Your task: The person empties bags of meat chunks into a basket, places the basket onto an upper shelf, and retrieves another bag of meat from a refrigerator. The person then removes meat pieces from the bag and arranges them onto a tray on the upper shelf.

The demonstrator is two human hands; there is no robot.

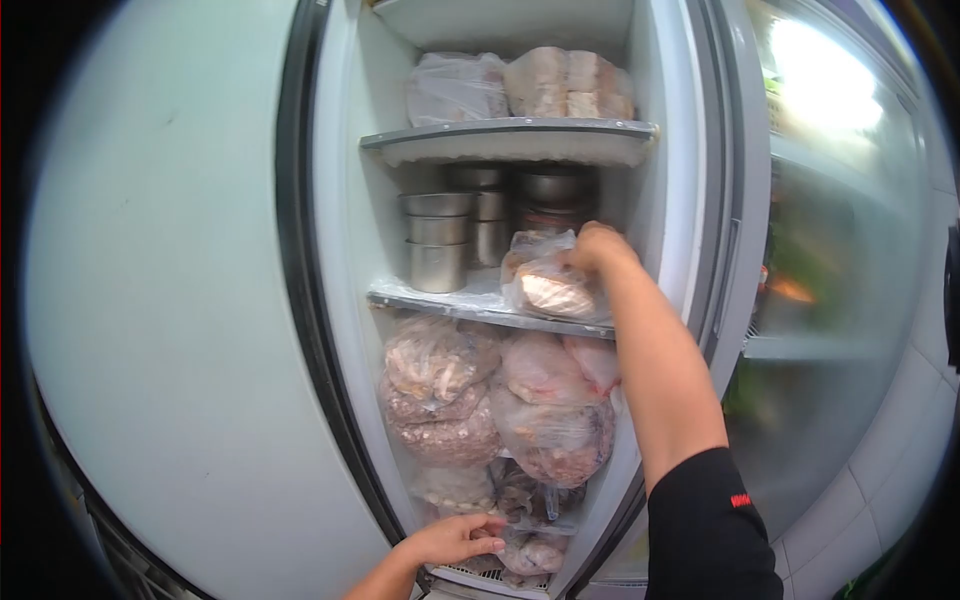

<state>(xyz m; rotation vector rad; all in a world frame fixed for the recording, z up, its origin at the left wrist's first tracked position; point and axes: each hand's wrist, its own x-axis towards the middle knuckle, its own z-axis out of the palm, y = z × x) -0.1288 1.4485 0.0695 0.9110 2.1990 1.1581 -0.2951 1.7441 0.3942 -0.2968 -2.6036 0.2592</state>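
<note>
Bagged food (556, 292) lies just below and left of the right hand (596, 248), clamped on its edge.

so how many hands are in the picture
2: the right hand touching a plastic bag on the middle shelf, the left hand low beside the bottom bag. Some fingers are hidden.

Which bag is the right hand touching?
The bag on the middle shelf, near the metal containers; the right hand is on it. Other bags lie above or below that shelf.
</note>
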